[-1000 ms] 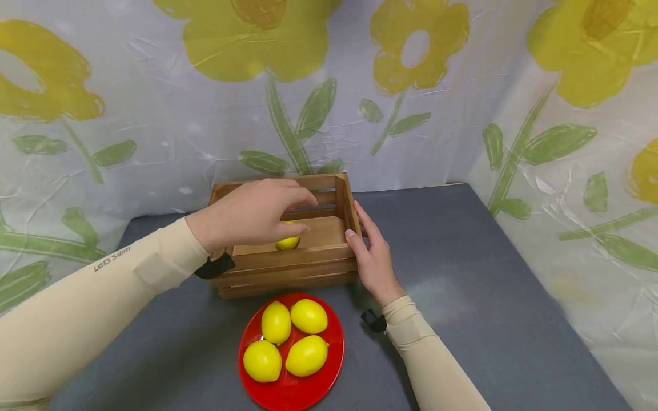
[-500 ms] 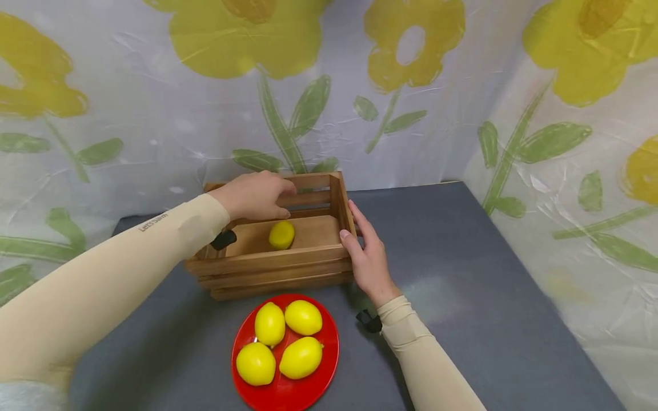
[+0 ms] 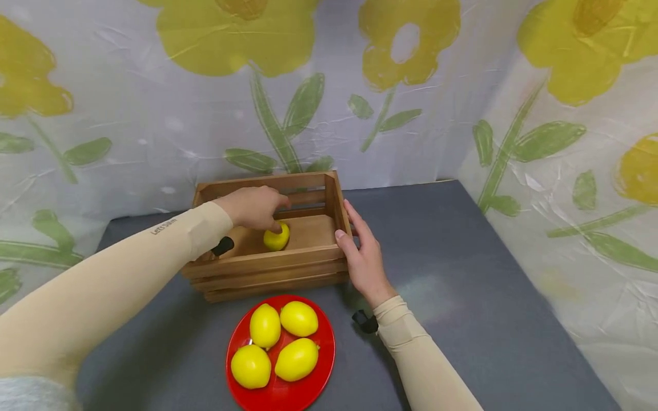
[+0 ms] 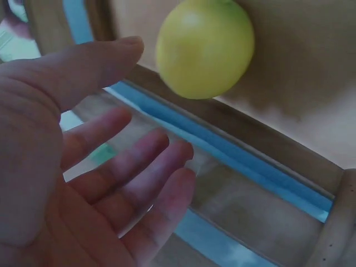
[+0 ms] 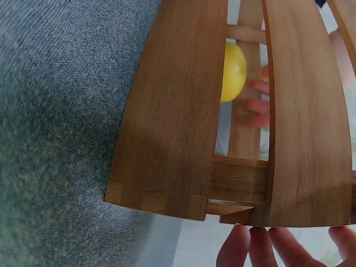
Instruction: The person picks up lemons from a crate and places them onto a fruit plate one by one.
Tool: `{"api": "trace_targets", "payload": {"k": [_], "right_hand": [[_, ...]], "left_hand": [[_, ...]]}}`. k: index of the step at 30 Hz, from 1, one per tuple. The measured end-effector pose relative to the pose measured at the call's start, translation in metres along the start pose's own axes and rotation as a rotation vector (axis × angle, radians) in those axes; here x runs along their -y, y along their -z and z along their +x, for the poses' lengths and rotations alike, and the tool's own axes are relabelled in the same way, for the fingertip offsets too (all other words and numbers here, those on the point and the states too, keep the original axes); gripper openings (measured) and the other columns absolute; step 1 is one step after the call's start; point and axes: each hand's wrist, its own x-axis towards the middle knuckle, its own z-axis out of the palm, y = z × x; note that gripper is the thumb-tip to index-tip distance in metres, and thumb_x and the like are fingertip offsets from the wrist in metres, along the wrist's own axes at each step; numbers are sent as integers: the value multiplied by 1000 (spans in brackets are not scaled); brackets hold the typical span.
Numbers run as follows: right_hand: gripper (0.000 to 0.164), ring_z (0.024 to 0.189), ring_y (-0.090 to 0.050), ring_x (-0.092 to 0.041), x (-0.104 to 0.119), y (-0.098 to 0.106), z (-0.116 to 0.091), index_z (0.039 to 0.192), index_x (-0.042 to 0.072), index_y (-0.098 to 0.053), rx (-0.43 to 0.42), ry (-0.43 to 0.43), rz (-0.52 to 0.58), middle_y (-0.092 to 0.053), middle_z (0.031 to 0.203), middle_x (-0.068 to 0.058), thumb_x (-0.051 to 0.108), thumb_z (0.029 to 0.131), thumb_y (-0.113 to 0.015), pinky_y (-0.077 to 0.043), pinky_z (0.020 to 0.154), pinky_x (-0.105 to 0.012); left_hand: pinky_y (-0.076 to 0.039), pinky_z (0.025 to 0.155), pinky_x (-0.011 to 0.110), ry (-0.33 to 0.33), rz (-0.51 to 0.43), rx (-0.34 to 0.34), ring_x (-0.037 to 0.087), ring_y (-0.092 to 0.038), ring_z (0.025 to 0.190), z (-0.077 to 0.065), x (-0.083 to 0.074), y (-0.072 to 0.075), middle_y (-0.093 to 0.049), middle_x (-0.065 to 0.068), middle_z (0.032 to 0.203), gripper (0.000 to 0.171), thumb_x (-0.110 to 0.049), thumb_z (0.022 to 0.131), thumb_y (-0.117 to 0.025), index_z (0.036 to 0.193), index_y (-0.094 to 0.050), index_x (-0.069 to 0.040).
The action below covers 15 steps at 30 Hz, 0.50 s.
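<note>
A yellow lemon (image 3: 276, 236) lies on the floor of the slatted wooden crate (image 3: 267, 268). My left hand (image 3: 254, 206) reaches down into the crate beside it. In the left wrist view the left hand (image 4: 105, 150) has its thumb and fingers spread, and the lemon (image 4: 206, 50) sits just beyond the thumb tip, apart from it. My right hand (image 3: 366, 260) rests against the crate's right end, fingers fairly straight along the outside and thumb at the rim's front corner. Fingertips of the right hand (image 5: 283, 250) touch the end slats in the right wrist view.
In front of the crate a red plate (image 3: 288, 394) holds several lemons (image 3: 296, 359). Both stand on a dark grey table (image 3: 462, 319). A flower-patterned curtain (image 3: 205, 125) hangs close behind the crate and along the right side.
My left hand first moved back off the lemon, farther into the crate, then came down beside it. The right hand stays at the crate's end. The view has shifted slightly.
</note>
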Motion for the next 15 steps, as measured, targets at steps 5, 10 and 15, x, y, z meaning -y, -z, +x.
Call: {"api": "trace_targets", "payload": {"k": [5, 10, 15], "right_hand": [[60, 133, -57, -29, 1, 0, -1, 167, 44, -37, -1, -5, 3, -41, 171, 15, 40, 109, -53, -48, 114, -59], [61, 134, -57, -28, 1, 0, -2, 167, 45, -36, 1, -6, 1, -40, 172, 15, 40, 109, -53, -48, 114, -59], [61, 134, -57, -28, 1, -1, 0, 167, 44, -37, -2, 9, -2, -40, 172, 16, 40, 109, -53, -48, 113, -58]], "left_hand": [[-59, 102, 57, -15, 3, 24, 37, -66, 128, 4, 0, -8, -64, 16, 148, 61, -33, 94, -83, 149, -64, -14], [-58, 105, 55, -8, 9, 38, 34, -65, 129, 6, 1, -15, -63, 14, 148, 61, -34, 94, -84, 148, -64, -16], [-57, 107, 55, -14, 8, 39, 36, -65, 131, 7, 0, -18, -62, 17, 150, 64, -35, 94, -84, 150, -63, -14]]}}
